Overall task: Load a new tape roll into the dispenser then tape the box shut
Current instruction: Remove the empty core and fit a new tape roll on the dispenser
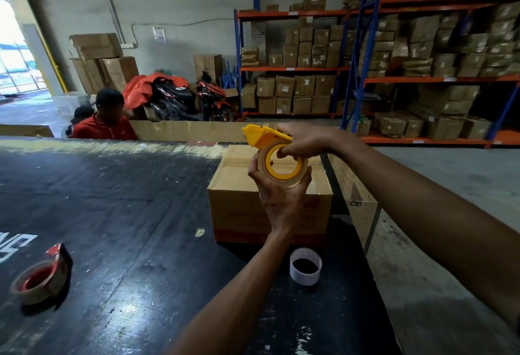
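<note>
The box point(270, 200) stands on the black table point(126, 228), near its right edge, with both top flaps folded down and the seam between them bare of tape. Both hands are raised in front of the box, above its top. The left hand point(277, 197) comes up from below, palm toward the person, and cups the underside of the roll point(282, 167); its fingers curl around the pale outer band of tape. The roll sits on the yellow dispenser point(264, 136), whose hub shows as a yellow ring inside the tape. The right hand point(302, 140) reaches in from the right and closes over the dispenser body from above, with one fingertip pushed into the hub opening; the yellow nose of the dispenser projects to the left, clear of both hands. Whether the roll is fully seated on the hub cannot be told. On the table just in front of the box, toward the person, an empty white core point(306, 269) stands on end. Well to the left of the box, near the table's left edge, lies a second dispenser point(42, 278), red and black, loaded with brown tape. Beyond the far table edge, left of the box, a person in a red shirt point(105, 126) faces away. Behind the box, racks point(394, 67) hold stacked cartons.
</note>
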### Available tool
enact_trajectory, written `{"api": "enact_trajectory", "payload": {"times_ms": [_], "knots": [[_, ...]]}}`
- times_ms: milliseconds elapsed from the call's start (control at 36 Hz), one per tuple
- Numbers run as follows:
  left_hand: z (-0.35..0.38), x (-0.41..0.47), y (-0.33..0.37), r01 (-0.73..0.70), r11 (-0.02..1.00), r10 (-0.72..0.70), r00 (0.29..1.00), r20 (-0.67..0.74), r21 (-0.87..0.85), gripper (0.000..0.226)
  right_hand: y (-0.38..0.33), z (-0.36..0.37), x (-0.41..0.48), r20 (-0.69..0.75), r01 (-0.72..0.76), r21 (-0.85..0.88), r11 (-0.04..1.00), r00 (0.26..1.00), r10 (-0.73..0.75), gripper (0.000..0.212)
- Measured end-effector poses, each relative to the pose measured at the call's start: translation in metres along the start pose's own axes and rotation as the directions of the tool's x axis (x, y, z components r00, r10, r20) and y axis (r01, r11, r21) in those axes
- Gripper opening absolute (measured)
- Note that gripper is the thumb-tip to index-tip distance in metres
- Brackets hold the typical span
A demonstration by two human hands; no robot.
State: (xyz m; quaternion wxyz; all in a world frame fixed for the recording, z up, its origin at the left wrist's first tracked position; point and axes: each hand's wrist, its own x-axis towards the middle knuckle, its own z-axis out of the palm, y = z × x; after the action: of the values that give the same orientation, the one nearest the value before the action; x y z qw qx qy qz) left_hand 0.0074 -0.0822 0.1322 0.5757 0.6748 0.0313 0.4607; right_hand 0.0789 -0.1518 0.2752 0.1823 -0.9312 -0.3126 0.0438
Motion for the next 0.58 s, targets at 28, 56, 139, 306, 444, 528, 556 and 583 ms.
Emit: {"api": "enact_trajectory", "payload": {"times_ms": [28,56,139,306,444,528,556,583], "knots": [[0.001,-0.001,0.001,0.028,1.000,-0.028,0.999,-0.018,-0.005,0.107,0.001,0.001,-0.001,-0.002,-0.009,0.009,1.000,1.000,0.009,0.033],[0.002,-0.001,0.003,0.061,0.998,-0.062,0.997,-0.043,-0.023,0.107,0.001,0.002,-0.002,-0.008,-0.015,0.021,1.000,1.000,0.015,0.035],[0.008,-0.003,0.010,0.144,0.984,-0.154,0.983,-0.099,-0.106,0.107,0.002,0.007,-0.003,-0.054,-0.022,0.073,0.997,0.998,0.026,0.034],[0.004,-0.006,0.006,0.237,0.949,-0.201,0.963,0.178,-0.210,0.107,0.011,0.004,-0.004,-0.099,-0.033,0.102,0.994,0.994,0.043,0.028],[-0.020,0.009,-0.004,0.329,0.909,-0.245,0.920,0.307,-0.258,0.057,0.021,-0.009,-0.013,-0.106,-0.047,0.022,0.999,0.993,0.050,0.038],[-0.027,0.029,0.001,0.514,0.835,-0.434,0.834,0.339,-0.196,0.042,0.023,-0.010,-0.017,-0.127,-0.033,-0.045,0.998,0.992,0.027,0.049],[-0.028,0.036,0.003,0.581,0.796,-0.492,0.784,0.379,-0.170,0.040,0.023,-0.009,-0.018,-0.135,-0.029,-0.069,0.997,0.991,0.019,0.052],[-0.031,0.042,0.005,0.630,0.763,-0.532,0.739,0.414,-0.144,0.038,0.022,-0.008,-0.018,-0.139,-0.021,-0.089,0.996,0.990,0.008,0.054]]}}
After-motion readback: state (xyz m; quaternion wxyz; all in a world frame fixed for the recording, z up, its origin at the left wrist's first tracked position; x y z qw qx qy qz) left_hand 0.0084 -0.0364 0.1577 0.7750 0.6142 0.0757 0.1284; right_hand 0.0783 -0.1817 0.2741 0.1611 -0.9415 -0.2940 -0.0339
